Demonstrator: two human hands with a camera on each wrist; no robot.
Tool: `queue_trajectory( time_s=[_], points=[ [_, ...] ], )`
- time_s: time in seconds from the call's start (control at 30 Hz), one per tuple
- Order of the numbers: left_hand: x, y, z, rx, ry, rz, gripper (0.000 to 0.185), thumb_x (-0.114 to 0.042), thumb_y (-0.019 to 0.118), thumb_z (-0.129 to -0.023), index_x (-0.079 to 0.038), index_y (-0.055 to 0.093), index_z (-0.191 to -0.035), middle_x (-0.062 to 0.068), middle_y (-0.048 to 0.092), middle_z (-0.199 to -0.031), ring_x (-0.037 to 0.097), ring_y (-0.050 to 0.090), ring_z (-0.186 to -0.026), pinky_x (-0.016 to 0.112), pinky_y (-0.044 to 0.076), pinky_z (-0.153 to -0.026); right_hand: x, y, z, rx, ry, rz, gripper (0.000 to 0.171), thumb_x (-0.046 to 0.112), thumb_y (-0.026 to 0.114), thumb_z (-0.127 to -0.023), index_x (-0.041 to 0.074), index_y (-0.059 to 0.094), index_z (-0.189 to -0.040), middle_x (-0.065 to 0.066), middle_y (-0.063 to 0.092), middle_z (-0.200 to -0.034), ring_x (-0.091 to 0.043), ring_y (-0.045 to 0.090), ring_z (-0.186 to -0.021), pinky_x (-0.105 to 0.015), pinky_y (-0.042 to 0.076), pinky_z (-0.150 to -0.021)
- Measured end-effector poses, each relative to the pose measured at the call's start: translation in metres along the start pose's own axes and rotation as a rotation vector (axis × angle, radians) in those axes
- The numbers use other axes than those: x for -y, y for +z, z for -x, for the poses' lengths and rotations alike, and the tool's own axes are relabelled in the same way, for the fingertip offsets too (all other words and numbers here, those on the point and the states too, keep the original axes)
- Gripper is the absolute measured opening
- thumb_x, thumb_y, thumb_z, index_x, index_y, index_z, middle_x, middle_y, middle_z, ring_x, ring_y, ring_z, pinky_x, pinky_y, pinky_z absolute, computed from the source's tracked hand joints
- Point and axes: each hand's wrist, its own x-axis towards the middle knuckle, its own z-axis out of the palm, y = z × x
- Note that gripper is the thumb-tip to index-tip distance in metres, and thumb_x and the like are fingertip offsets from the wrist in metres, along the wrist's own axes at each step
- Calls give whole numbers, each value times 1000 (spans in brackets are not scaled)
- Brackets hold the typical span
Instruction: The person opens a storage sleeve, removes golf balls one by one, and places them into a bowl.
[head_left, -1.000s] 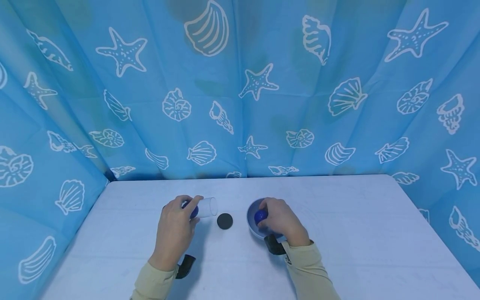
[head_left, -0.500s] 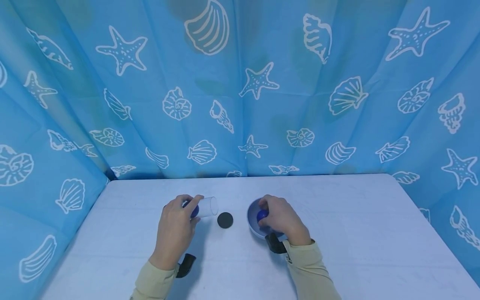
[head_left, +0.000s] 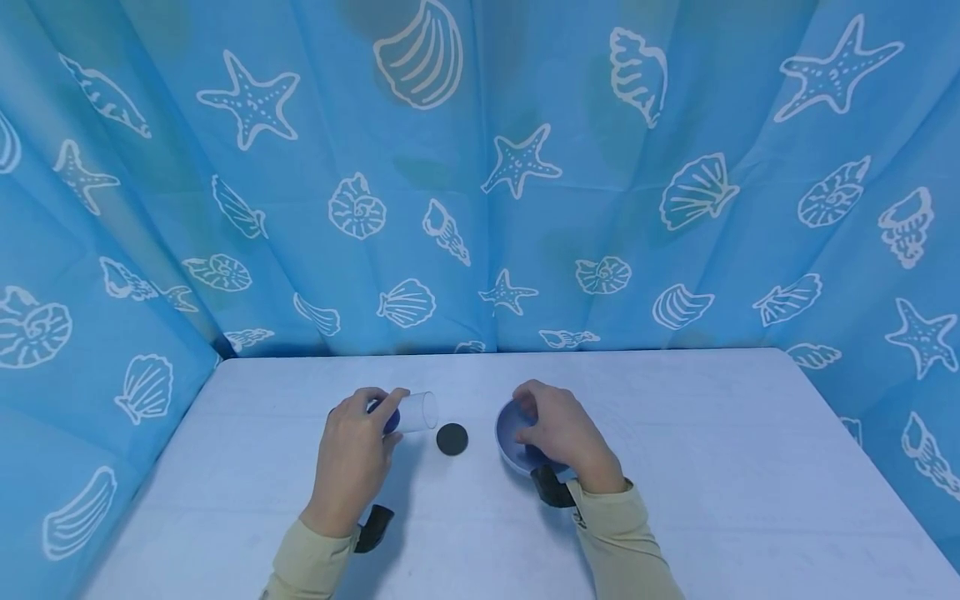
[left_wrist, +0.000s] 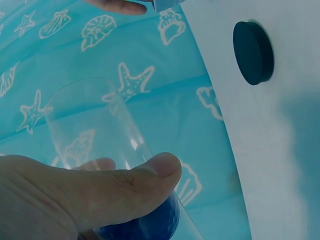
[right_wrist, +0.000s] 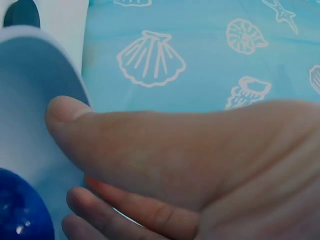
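My left hand (head_left: 352, 458) grips a clear plastic tube (head_left: 418, 412), which lies sideways with its open end facing right. A dark blue ball (left_wrist: 145, 220) shows inside the tube, partly behind my thumb. My right hand (head_left: 566, 429) reaches down into a blue-grey bowl (head_left: 510, 446). In the right wrist view, a shiny blue ball (right_wrist: 22, 210) sits low in the bowl, apart from my thumb and loosely bent fingers. From the head view that ball is hidden by the hand. Between tube and bowl lies a round black lid (head_left: 452, 439).
A white-covered table (head_left: 712, 467) carries everything. Behind and at both sides hangs a blue curtain (head_left: 465, 183) with white shells and starfish. Each wrist wears a black camera mount (head_left: 552, 487).
My right hand has let go of the blue ball, which dropped from view behind the fingers in the bowl. My left hand and the tube have stayed almost still.
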Motion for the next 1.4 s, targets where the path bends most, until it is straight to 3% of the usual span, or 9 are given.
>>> queue_trajectory(
  time_s=[0.5,0.9,1.4],
  points=[
    [0,0,-2,-5,0,-11,60,-4,93,-67,-11,71,-123,20,66,-112,39,64,-100,54,52,-94,14,4,1,-120,-85,-81,42,20,73,-93,4,61,-130,-13,67,-124,-28,64,-113,-44,53,-96],
    [1,-2,-1,-11,2,-12,61,-3,94,-66,-10,72,-122,20,66,-111,39,64,-99,54,52,-94,21,10,3,-176,-119,-160,39,21,71,-95,5,62,-129,-11,67,-122,-26,65,-111,-41,54,-94],
    [3,-2,-1,-32,2,7,60,0,93,-65,-8,72,-121,21,66,-110,39,63,-97,54,51,-94,34,22,4,-188,-142,-241,43,25,69,-97,7,59,-135,-12,66,-122,-26,66,-106,-42,55,-93]
  ],
)
